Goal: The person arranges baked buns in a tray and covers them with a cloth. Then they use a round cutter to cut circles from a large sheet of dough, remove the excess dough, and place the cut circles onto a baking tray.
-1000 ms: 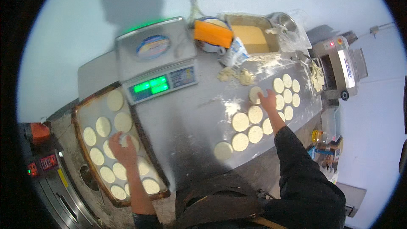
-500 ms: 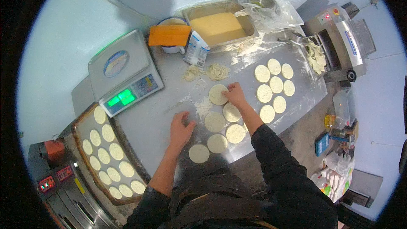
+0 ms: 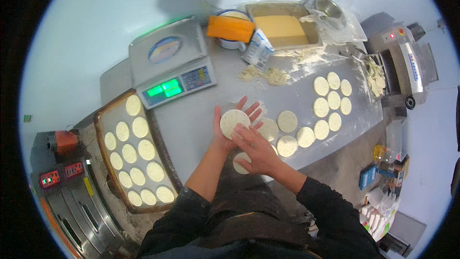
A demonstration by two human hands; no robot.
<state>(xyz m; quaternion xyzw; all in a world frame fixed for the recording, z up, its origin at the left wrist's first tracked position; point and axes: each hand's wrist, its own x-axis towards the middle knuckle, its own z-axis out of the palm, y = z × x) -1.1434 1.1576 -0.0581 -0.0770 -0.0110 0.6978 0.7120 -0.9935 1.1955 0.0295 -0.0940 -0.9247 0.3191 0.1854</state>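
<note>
A flat, pale, speckled dough round (image 3: pixel 233 121) rests on the upturned palm of my left hand (image 3: pixel 219 135), whose fingers spread out behind it. My right hand (image 3: pixel 261 152) comes over from the right, fingers stretched out, their tips touching the round's lower right edge. Nothing is gripped in the right hand. Under and beside it, more dough rounds (image 3: pixel 305 136) lie on the metal table (image 3: pixel 191 120), some partly hidden by the hand. Farther right, a group of dough rounds (image 3: pixel 334 100) lies close together.
A dark-rimmed tray (image 3: pixel 108 120) of dough rounds sits left, below a scale (image 3: pixel 167 57) with lit green display. Dough scraps (image 3: pixel 277 76), an orange block (image 3: pixel 231 29) on a mug and a metal pan (image 3: pixel 314 36) stand behind. A dough machine (image 3: pixel 390 62) is at the right.
The right hand has picked a dough round off the table and brought it left onto my left palm. The left hand has turned palm up. My view has shifted left.
</note>
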